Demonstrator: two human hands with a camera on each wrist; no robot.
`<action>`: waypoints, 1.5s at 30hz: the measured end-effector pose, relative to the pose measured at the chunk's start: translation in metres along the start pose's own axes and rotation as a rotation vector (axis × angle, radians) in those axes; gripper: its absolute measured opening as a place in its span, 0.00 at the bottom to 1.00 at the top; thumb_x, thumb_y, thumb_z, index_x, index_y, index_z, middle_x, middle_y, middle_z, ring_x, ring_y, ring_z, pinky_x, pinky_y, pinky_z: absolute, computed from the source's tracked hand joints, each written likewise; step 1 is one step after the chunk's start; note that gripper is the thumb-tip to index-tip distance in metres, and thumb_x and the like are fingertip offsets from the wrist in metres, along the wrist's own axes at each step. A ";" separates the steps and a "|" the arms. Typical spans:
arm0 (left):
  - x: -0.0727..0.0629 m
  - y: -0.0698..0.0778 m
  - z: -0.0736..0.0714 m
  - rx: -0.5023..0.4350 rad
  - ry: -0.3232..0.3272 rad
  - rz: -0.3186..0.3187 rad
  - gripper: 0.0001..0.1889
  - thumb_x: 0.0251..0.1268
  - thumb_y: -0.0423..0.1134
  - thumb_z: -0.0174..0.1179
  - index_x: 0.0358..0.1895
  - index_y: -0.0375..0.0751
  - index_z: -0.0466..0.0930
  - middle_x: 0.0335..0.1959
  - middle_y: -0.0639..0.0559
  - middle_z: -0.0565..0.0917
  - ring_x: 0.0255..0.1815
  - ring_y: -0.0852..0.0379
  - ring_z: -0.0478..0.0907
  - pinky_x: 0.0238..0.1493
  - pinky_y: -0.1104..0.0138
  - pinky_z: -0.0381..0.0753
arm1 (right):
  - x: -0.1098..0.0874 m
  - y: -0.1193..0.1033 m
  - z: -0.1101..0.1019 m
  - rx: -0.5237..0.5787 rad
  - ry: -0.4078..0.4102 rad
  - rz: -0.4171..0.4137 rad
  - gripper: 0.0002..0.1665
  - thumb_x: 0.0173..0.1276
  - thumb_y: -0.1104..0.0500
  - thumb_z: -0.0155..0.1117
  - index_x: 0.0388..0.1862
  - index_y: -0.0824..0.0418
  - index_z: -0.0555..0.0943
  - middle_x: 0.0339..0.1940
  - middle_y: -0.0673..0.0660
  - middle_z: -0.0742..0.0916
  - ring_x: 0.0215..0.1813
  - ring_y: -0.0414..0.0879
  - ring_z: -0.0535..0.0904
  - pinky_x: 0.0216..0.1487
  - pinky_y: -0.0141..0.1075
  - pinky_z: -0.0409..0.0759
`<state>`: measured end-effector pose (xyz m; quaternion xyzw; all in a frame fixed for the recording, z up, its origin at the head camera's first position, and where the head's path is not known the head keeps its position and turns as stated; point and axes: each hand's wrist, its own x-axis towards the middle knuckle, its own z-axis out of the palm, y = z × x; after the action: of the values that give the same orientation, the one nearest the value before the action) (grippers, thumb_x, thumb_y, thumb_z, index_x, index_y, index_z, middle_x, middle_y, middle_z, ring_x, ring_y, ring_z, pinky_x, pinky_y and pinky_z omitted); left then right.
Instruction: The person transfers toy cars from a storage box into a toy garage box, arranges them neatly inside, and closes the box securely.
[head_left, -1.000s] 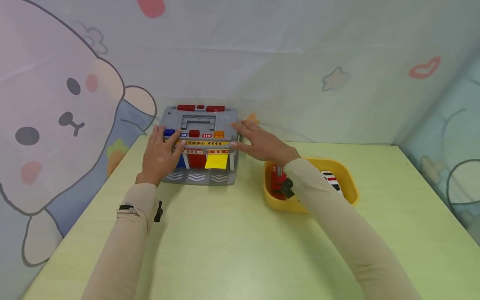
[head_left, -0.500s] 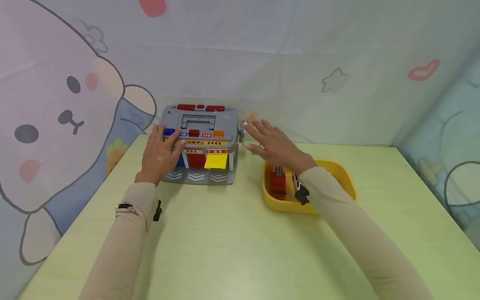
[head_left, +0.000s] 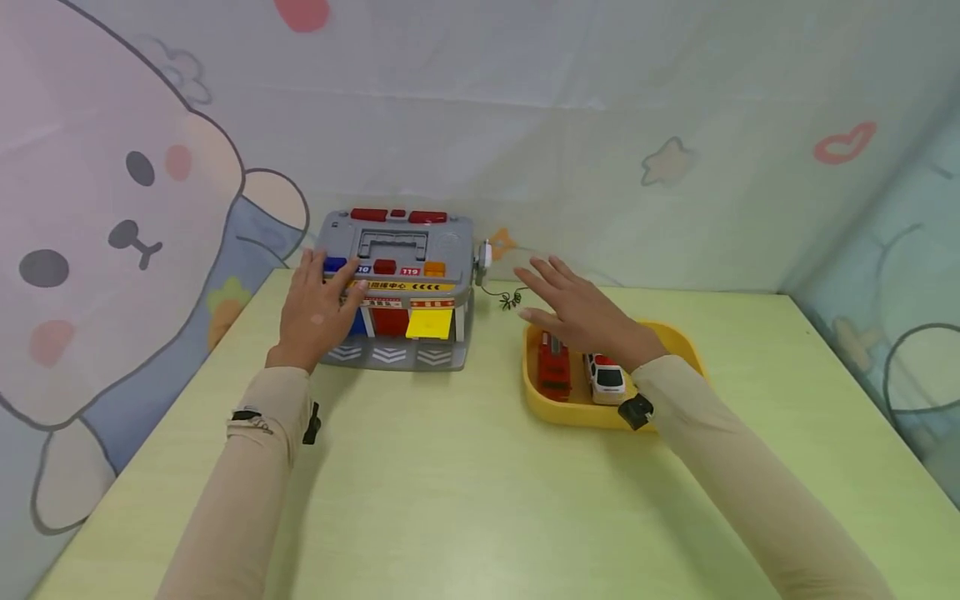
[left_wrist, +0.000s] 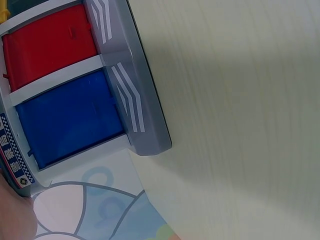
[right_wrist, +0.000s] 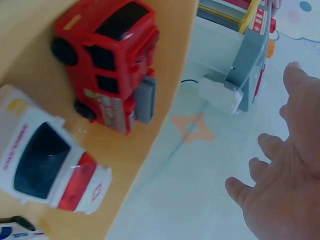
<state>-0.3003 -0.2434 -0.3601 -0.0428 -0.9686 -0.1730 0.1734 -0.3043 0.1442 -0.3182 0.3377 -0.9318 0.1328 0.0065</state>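
Note:
A grey toy garage (head_left: 442, 242) stands against the backdrop. My left hand (head_left: 311, 312) rests on its left front edge, fingers spread on the roof beside a blue button. The yellow door (head_left: 430, 323) is swung up; the red door (left_wrist: 50, 45) and blue door (left_wrist: 70, 120) are down. My right hand (head_left: 588, 317) hovers with extended fingers over the back of a yellow tray (head_left: 573, 413), holding nothing. A red toy fire truck (head_left: 554, 371) and a white toy car with a red light bar (head_left: 606, 382) lie in the tray.
A second white toy car (right_wrist: 20, 231) shows at the corner of the right wrist view. A white piece (head_left: 484, 254) sticks out from the garage's right side, with a thin dark cord (head_left: 510, 298) beside it. The backdrop (head_left: 480, 125) rises behind the table.
My right hand has drawn away from the garage's right side, moving right and toward me over the tray. The white side piece and cord came into view. My left hand has stayed.

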 end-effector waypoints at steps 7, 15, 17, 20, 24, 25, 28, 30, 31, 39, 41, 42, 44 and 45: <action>-0.002 0.001 -0.002 -0.006 0.004 0.003 0.31 0.79 0.59 0.38 0.78 0.49 0.61 0.80 0.30 0.48 0.83 0.33 0.36 0.80 0.41 0.39 | -0.018 0.008 0.000 0.093 -0.032 0.052 0.43 0.78 0.41 0.51 0.84 0.46 0.46 0.85 0.59 0.49 0.85 0.60 0.39 0.78 0.62 0.53; -0.012 -0.004 0.004 -0.012 0.001 -0.010 0.32 0.79 0.59 0.38 0.77 0.47 0.61 0.80 0.30 0.49 0.83 0.32 0.36 0.80 0.39 0.40 | -0.039 0.011 0.006 0.142 -0.054 0.096 0.47 0.76 0.49 0.59 0.84 0.43 0.44 0.84 0.56 0.55 0.78 0.63 0.62 0.74 0.60 0.64; -0.014 -0.005 0.005 -0.008 0.006 -0.011 0.32 0.79 0.59 0.39 0.77 0.47 0.62 0.80 0.30 0.50 0.83 0.32 0.37 0.80 0.40 0.40 | -0.042 0.012 0.007 0.122 -0.043 0.099 0.45 0.75 0.54 0.61 0.83 0.48 0.49 0.82 0.59 0.60 0.77 0.64 0.64 0.73 0.59 0.66; -0.015 -0.006 0.007 -0.005 0.005 -0.014 0.32 0.79 0.59 0.39 0.77 0.47 0.62 0.80 0.30 0.49 0.83 0.32 0.37 0.80 0.40 0.39 | -0.046 0.014 0.009 0.075 -0.039 0.118 0.37 0.73 0.58 0.62 0.78 0.59 0.63 0.76 0.64 0.70 0.74 0.65 0.67 0.72 0.58 0.69; -0.015 -0.007 0.008 0.002 0.000 -0.019 0.32 0.79 0.59 0.37 0.77 0.47 0.61 0.80 0.30 0.49 0.83 0.32 0.37 0.80 0.40 0.40 | -0.047 0.018 0.012 0.039 -0.054 0.170 0.25 0.72 0.60 0.63 0.65 0.67 0.77 0.67 0.67 0.80 0.68 0.65 0.74 0.68 0.57 0.74; -0.015 -0.008 0.008 0.002 0.001 -0.019 0.32 0.79 0.59 0.37 0.77 0.47 0.62 0.80 0.30 0.49 0.83 0.32 0.37 0.80 0.40 0.40 | -0.046 0.019 0.013 0.033 -0.057 0.178 0.23 0.71 0.60 0.63 0.63 0.68 0.79 0.65 0.67 0.81 0.66 0.64 0.76 0.66 0.56 0.75; -0.015 -0.008 0.008 0.004 0.002 -0.018 0.32 0.79 0.59 0.38 0.77 0.47 0.62 0.80 0.30 0.50 0.82 0.32 0.37 0.79 0.39 0.41 | -0.047 0.022 0.015 0.009 -0.072 0.195 0.22 0.70 0.61 0.65 0.61 0.68 0.81 0.62 0.66 0.83 0.63 0.63 0.79 0.63 0.54 0.79; -0.015 -0.008 0.007 -0.001 0.007 -0.011 0.32 0.79 0.59 0.37 0.77 0.47 0.62 0.80 0.29 0.50 0.82 0.31 0.38 0.79 0.38 0.42 | -0.048 0.024 0.015 -0.019 -0.084 0.190 0.23 0.68 0.60 0.67 0.60 0.68 0.81 0.61 0.66 0.83 0.62 0.63 0.79 0.63 0.54 0.79; -0.014 -0.008 0.007 -0.002 0.008 -0.008 0.32 0.79 0.59 0.38 0.77 0.47 0.63 0.79 0.29 0.50 0.82 0.31 0.38 0.79 0.38 0.42 | -0.049 0.025 0.015 -0.028 -0.089 0.185 0.23 0.68 0.61 0.68 0.60 0.68 0.81 0.61 0.66 0.83 0.62 0.63 0.79 0.64 0.54 0.78; -0.007 -0.006 0.004 -0.008 0.030 0.023 0.31 0.80 0.58 0.38 0.76 0.46 0.63 0.79 0.28 0.51 0.82 0.30 0.39 0.79 0.38 0.42 | -0.055 0.030 0.013 -0.035 -0.139 0.188 0.27 0.63 0.59 0.73 0.61 0.65 0.81 0.63 0.65 0.82 0.62 0.61 0.78 0.64 0.54 0.79; -0.005 -0.005 0.003 -0.007 0.030 0.025 0.31 0.79 0.58 0.38 0.76 0.46 0.63 0.79 0.28 0.51 0.82 0.30 0.39 0.79 0.38 0.42 | -0.057 0.032 0.013 -0.037 -0.152 0.190 0.28 0.63 0.59 0.74 0.62 0.65 0.81 0.65 0.66 0.80 0.65 0.63 0.77 0.65 0.55 0.77; -0.004 -0.004 0.003 -0.007 0.029 0.025 0.31 0.79 0.59 0.38 0.76 0.46 0.63 0.79 0.28 0.51 0.82 0.30 0.39 0.79 0.38 0.42 | -0.058 0.033 0.013 -0.038 -0.157 0.195 0.29 0.63 0.59 0.74 0.62 0.65 0.80 0.67 0.67 0.78 0.67 0.64 0.75 0.67 0.56 0.75; -0.002 -0.003 0.003 -0.004 0.024 0.022 0.31 0.79 0.59 0.38 0.77 0.46 0.62 0.79 0.29 0.51 0.82 0.30 0.39 0.79 0.39 0.41 | -0.060 0.035 0.013 -0.042 -0.164 0.201 0.30 0.62 0.59 0.74 0.63 0.65 0.80 0.70 0.68 0.76 0.69 0.66 0.73 0.68 0.57 0.73; -0.001 -0.002 0.002 -0.005 0.022 0.020 0.31 0.79 0.59 0.38 0.77 0.46 0.62 0.79 0.29 0.51 0.82 0.31 0.39 0.79 0.39 0.41 | -0.061 0.035 0.013 -0.044 -0.168 0.205 0.31 0.62 0.58 0.75 0.63 0.64 0.80 0.71 0.68 0.75 0.71 0.66 0.71 0.69 0.58 0.72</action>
<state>-0.3000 -0.2442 -0.3631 -0.0511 -0.9657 -0.1739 0.1859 -0.2786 0.2052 -0.3458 0.2505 -0.9614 0.0837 -0.0778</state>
